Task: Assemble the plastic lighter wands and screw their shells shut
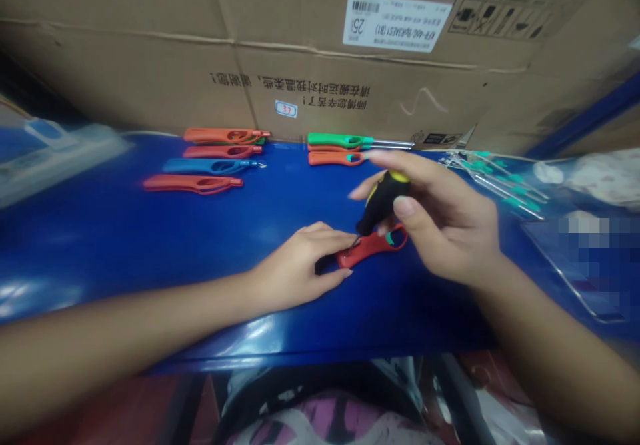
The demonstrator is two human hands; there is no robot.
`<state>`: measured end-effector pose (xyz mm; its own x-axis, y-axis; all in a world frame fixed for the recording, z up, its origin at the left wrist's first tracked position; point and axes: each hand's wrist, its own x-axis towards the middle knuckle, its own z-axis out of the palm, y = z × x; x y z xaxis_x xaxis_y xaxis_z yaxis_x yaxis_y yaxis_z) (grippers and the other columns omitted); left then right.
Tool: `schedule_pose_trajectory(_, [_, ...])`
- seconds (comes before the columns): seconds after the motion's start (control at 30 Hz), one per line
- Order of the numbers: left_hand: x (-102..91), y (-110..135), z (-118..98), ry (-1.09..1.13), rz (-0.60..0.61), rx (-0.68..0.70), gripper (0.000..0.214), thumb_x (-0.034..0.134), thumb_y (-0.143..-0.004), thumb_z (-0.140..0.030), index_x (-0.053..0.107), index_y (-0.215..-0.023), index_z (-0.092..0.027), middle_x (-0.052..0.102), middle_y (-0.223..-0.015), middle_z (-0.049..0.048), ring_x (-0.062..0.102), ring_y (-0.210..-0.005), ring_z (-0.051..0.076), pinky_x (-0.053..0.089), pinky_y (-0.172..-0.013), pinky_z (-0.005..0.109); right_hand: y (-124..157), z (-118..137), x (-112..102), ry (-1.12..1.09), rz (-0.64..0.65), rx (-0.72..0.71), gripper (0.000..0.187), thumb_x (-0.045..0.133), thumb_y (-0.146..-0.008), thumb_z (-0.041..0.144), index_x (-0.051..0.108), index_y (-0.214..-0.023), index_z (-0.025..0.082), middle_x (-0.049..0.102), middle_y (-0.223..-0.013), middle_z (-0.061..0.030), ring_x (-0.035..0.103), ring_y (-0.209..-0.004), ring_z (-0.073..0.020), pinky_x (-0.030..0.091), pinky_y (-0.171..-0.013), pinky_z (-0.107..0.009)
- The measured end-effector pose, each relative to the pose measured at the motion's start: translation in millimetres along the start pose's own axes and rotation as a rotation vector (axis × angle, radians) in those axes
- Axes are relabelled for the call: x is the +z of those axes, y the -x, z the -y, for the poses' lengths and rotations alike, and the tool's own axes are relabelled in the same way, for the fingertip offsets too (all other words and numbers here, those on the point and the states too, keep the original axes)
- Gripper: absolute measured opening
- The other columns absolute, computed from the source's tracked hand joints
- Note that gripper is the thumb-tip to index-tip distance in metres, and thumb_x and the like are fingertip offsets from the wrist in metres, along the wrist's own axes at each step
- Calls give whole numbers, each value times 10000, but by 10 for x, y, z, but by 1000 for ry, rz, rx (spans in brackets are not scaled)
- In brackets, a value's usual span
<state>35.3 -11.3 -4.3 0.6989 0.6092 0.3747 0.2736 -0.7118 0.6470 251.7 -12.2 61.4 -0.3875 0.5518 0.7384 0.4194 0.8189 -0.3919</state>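
Observation:
My left hand (pixel 295 268) pinches the near end of a red lighter body (pixel 369 248) with thumb and fingers and keeps it down on the blue table. In my right hand (pixel 445 215) is a short black-and-yellow screwdriver (pixel 381 199), gripped by its handle and tilted. Its shaft reaches down to the red lighter body near my left fingertips; exactly where the tip sits is hard to see. A teal part shows inside the trigger opening at the far end of this body.
Several lighter bodies, among them a blue one (pixel 210 166), lie at the back left. A green lighter (pixel 334 140) with a metal tube rests by the cardboard (pixel 165 65). Metal tubes with teal parts (pixel 510 185) and a dark tablet-like object (pixel 565 265) are at right.

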Motion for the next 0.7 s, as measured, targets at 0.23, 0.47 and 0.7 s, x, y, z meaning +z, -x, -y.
schedule_pose_trajectory(0.23, [4,1,4,9,-2,-8,389,695,-886,-218,650,-1268,-154,728,-1185,94,648,-1073,231,522,-974,414,-22,-69,-24,59,-40,-105,336,559,-987,352,627,-1308,280,738,-1107,-56,699,-850,-210,607,-706,-364])
schedule_pose_trajectory(0.47, [-4,-3,-5,12,5,-16,353,694,-876,-197,669,-1228,-188,728,-1175,78,642,-1061,228,514,-960,414,-23,-32,-48,74,-107,-183,328,744,-870,344,709,-1190,280,765,-988,-41,703,-827,-220,611,-762,-383])
schedule_pose_trajectory(0.7, [-17,-17,-29,-1,23,-40,283,675,-881,-210,700,-1162,-203,738,-1067,69,652,-1005,229,524,-928,410,-13,42,-49,-31,1,-108,307,575,-979,299,665,-1272,288,760,-1026,-31,714,-842,-197,617,-717,-354])
